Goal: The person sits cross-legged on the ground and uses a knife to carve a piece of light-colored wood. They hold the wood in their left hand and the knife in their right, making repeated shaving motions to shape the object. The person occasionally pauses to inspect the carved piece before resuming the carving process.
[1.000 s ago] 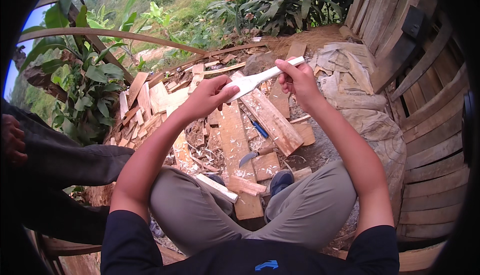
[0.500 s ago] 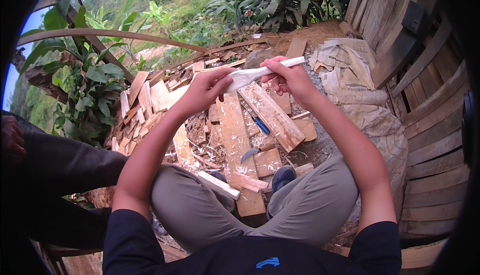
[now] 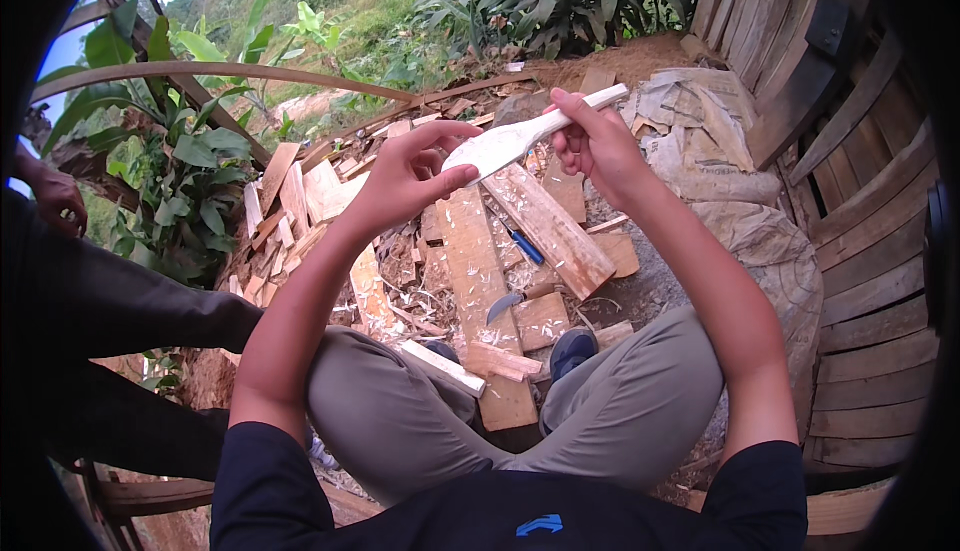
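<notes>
A pale carved wooden spoon [image 3: 500, 148] is held up in front of me, its broad end to the left and its handle slanting up to the right. My right hand [image 3: 600, 146] pinches the handle between thumb and fingers, the other fingers curled under. Around the broad end curves my left hand [image 3: 415, 173], thumb along the lower edge and fingers by the upper edge; the fingertips are partly hidden. Below, a knife with a curved blade [image 3: 504, 306] lies on the boards, and a blue-handled tool [image 3: 525, 247] rests beside a thick wooden block [image 3: 555, 236].
A long plank [image 3: 465, 251] covered with shavings runs between my feet. Scrap wood [image 3: 300, 196] is heaped at the left. Worn sacks [image 3: 740, 211] lie along a slatted wooden wall [image 3: 870, 351] on the right. Another person's dark-trousered leg [image 3: 130, 291] is close on my left.
The spoon has tilted, its handle end rising to the right and its broad face showing more. My left fingers have loosened and spread around the broad end. The other person's hand has shifted.
</notes>
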`<state>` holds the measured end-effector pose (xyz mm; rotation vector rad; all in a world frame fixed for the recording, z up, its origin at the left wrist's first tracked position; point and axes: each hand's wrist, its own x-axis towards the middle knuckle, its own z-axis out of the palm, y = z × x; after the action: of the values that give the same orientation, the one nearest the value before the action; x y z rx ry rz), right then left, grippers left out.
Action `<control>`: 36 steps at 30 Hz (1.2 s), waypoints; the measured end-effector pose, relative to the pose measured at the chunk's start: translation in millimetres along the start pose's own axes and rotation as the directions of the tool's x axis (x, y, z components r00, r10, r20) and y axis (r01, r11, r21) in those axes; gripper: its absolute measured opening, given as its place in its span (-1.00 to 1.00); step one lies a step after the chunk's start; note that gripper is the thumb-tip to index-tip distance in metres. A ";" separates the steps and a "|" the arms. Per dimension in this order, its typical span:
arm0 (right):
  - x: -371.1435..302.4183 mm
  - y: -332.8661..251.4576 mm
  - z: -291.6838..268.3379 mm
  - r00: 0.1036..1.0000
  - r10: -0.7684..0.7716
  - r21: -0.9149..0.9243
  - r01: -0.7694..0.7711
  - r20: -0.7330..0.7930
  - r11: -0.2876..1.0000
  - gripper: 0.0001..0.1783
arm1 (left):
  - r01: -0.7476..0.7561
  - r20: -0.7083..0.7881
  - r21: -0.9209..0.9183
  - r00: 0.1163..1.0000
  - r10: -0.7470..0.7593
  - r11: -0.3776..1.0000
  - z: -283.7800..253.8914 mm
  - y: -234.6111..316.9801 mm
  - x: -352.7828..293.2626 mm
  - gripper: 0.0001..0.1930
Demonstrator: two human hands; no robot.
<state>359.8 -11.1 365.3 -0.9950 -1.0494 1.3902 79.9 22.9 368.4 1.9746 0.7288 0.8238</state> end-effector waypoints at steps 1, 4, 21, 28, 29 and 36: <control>-0.3 0.4 0.6 1.000 0.002 0.010 -0.002 0.006 1.000 -0.64 | -0.001 -0.004 0.010 1.000 0.001 1.000 1.5 1.6 0.2 -0.52; -0.9 -3.4 3.9 1.000 0.006 0.016 -0.007 0.018 1.000 -0.66 | 0.056 0.003 -0.019 0.998 -0.056 0.998 7.8 -1.7 0.7 -0.55; -5.3 -3.6 5.3 0.992 0.004 -0.155 0.016 0.123 0.988 -0.72 | 0.016 -0.119 -0.025 0.993 -0.019 1.000 6.6 -7.8 -0.7 -0.62; -3.9 -3.8 2.9 0.988 -0.042 -0.078 0.055 0.152 0.995 -0.63 | 0.034 -0.124 -0.063 0.991 -0.042 0.997 5.5 1.1 0.3 -0.59; -2.8 -5.4 3.8 0.987 -0.057 -0.081 0.069 0.151 0.994 -0.62 | 0.025 -0.103 -0.064 0.994 -0.032 0.998 4.8 2.6 1.9 -0.53; -5.4 -6.5 5.7 0.990 -0.075 -0.042 0.080 0.124 0.996 -0.60 | -0.002 -0.067 0.023 0.998 0.004 1.000 8.2 2.7 3.0 -0.39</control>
<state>356.4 -16.6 373.2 -0.9022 -1.2037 1.3820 88.5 19.9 368.2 1.9770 0.7772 0.8904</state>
